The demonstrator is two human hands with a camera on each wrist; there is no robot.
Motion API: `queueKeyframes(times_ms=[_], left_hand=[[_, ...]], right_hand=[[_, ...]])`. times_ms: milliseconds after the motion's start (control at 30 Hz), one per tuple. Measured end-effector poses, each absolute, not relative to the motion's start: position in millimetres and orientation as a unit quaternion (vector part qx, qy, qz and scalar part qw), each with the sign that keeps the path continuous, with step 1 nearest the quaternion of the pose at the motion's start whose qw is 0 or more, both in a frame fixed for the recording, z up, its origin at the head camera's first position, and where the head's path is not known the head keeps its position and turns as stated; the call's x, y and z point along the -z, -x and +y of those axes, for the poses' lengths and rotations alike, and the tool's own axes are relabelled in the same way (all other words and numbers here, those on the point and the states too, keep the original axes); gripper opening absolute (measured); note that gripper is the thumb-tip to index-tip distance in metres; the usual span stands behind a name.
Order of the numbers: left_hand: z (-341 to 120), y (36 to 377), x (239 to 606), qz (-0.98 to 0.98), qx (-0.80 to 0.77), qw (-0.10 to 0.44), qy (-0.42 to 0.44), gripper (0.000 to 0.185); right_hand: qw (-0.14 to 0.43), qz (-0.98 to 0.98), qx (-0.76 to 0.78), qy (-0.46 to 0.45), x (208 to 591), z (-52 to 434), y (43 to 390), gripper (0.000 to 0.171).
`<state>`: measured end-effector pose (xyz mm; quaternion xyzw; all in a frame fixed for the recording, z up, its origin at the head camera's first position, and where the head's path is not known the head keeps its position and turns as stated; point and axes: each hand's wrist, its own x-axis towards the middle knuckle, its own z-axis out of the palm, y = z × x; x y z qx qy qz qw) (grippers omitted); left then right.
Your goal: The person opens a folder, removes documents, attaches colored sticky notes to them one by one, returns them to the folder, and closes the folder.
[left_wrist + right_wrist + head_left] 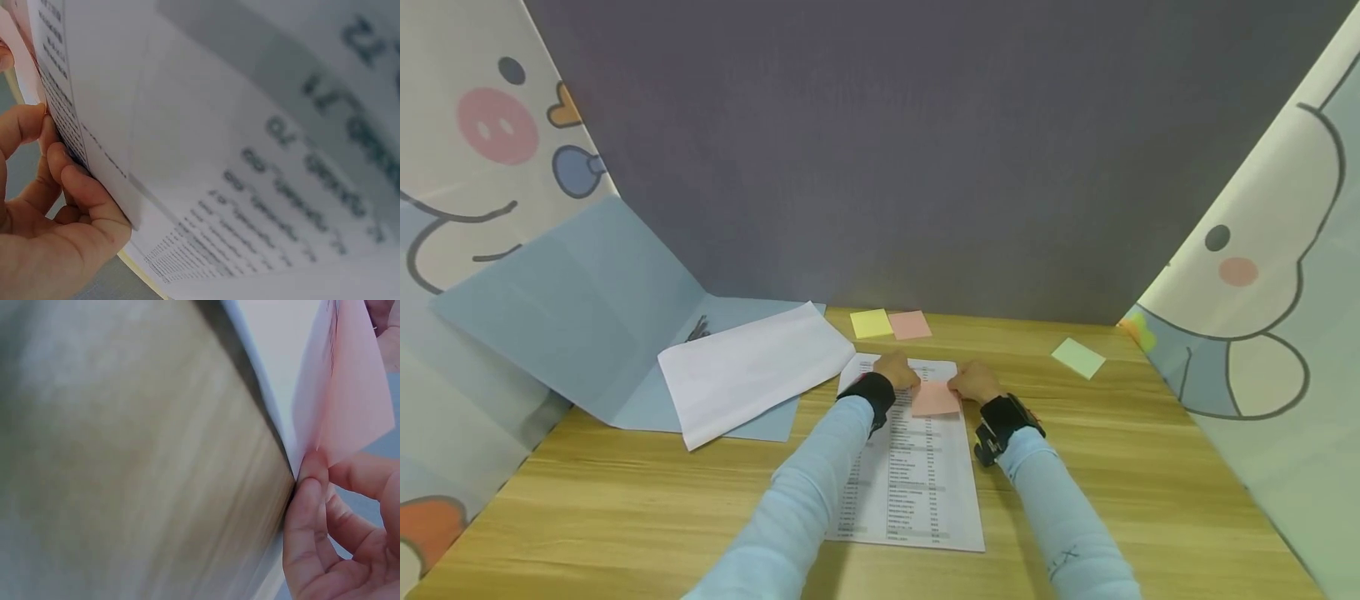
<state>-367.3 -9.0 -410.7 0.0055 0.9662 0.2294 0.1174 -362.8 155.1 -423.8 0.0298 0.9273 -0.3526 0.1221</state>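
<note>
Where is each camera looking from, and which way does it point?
Head: worn on the head, faces down and forward at the printed sheet; both sleeves and hands show.
Left wrist: beside the left hand, faces the sheet's print.
Right wrist: beside the right hand, faces the pink note and wooden table.
All share the sheet.

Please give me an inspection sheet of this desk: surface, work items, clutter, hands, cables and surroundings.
Surface: wooden table.
Work items: printed sheet flat on the table; pink note on its upper part.
Clutter: yellow note and second pink note at the back; green note to the right; white paper on a blue folder.
Hands: left hand and right hand each pinch a side of the pink note.
Cables: nothing seen.
Surroundings: grey wall, cartoon panels on both sides.
</note>
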Motion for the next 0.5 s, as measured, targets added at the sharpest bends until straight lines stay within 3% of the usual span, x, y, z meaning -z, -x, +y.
queueKeyframes(times_ms=[500], left_hand=[[-8.2,371.0,416.7,0.97,-0.218,0.104,0.006,0.027]], right_hand=[[0.103,0.931,0.351,-0.013,418.9,154.5,356.3,0.023]])
